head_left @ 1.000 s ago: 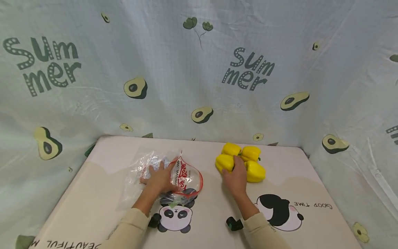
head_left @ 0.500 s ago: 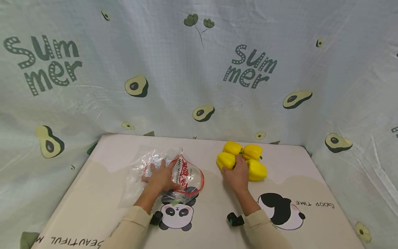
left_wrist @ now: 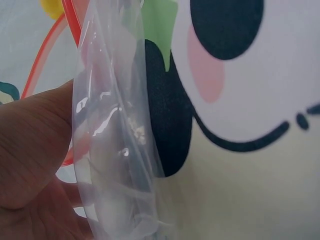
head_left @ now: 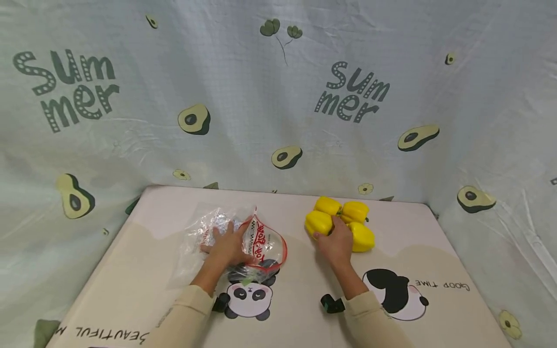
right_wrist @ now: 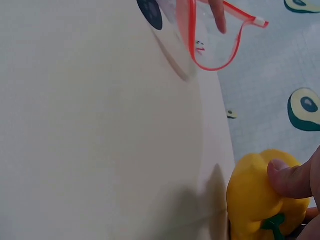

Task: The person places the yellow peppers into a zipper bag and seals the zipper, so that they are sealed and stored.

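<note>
A clear zip bag (head_left: 273,245) with red lettering lies on the left half of the table, its red-edged mouth standing open toward the right. My left hand (head_left: 226,250) rests on the bag with fingers spread, the thumb reaching toward the mouth. In the right wrist view, one finger (right_wrist: 218,15) shows within the red-edged opening (right_wrist: 220,69). My right hand (head_left: 337,245) grips a yellow bell pepper (head_left: 317,224), the front-left one of a cluster. The thumb presses the pepper's side in the right wrist view, near its green stem (right_wrist: 273,225); the other fingers are mostly hidden.
Three more yellow bell peppers sit close by: one behind (head_left: 327,205), one at back right (head_left: 355,211), one at right (head_left: 362,237). Panda prints mark the pale table (head_left: 296,299). A patterned curtain (head_left: 243,96) hangs behind the table's far edge.
The head view has shifted slightly, so everything sits a little farther right. Both hands keep the same places on the bag and the pepper.
</note>
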Available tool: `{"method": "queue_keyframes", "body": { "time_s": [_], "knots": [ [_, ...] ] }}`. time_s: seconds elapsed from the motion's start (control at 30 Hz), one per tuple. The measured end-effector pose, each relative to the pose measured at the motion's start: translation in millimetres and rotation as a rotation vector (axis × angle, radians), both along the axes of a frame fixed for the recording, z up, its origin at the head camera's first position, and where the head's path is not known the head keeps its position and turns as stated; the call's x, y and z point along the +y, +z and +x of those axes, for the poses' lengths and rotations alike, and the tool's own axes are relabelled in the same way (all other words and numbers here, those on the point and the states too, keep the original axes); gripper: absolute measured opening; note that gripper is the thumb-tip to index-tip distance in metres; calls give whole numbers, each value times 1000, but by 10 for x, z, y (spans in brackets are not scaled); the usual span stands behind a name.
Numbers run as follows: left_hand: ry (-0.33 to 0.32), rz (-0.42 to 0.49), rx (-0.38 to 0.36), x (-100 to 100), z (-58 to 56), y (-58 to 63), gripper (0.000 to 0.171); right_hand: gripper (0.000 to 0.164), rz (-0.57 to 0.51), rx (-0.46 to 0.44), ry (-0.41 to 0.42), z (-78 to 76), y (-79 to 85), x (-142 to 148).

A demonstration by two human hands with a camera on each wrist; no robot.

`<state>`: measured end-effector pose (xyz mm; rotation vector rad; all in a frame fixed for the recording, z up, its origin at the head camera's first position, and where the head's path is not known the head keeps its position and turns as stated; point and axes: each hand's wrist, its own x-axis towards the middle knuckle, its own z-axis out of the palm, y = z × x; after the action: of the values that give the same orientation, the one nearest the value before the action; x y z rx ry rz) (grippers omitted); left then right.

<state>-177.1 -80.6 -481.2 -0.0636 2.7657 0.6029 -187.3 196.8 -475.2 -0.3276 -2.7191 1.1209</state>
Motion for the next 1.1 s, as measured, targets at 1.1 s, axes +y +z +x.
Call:
{"method": "queue_keyframes", "body": {
  "time_s": [1.1],
  "knots": [
    [2,12,-22,29,0,32,115,74,-152,69,104,236,78,-175]
  ]
}}
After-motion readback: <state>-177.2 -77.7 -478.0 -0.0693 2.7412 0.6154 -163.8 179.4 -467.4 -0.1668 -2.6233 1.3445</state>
